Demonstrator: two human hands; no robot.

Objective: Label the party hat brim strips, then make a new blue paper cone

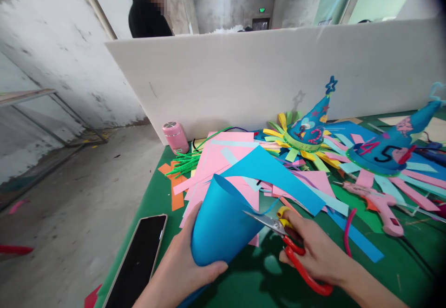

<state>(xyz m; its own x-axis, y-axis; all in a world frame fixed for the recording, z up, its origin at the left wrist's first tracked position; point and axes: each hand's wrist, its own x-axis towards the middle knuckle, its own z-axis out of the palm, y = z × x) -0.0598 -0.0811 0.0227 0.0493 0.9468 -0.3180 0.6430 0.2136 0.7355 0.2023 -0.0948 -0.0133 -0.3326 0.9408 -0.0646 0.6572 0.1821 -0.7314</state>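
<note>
My left hand (181, 266) grips a blue paper sheet rolled into a cone (223, 224) at the table's near edge. Red-handled scissors (292, 247) are in my right hand (317, 250), and their blades touch the cone's open edge. Under and behind the cone lies a spread of pink and blue paper sheets (223, 159). Two finished blue party hats stand farther back: one with a star on top (310, 127), one with numbers (390, 145) at the right.
A black phone (139, 261) lies at the left edge of the green table (400, 261). A pink glue gun (376, 203), a pink cylinder (175, 136) and green pipe cleaners (183, 163) lie around. A white partition board (261, 71) backs the table; a person stands behind it.
</note>
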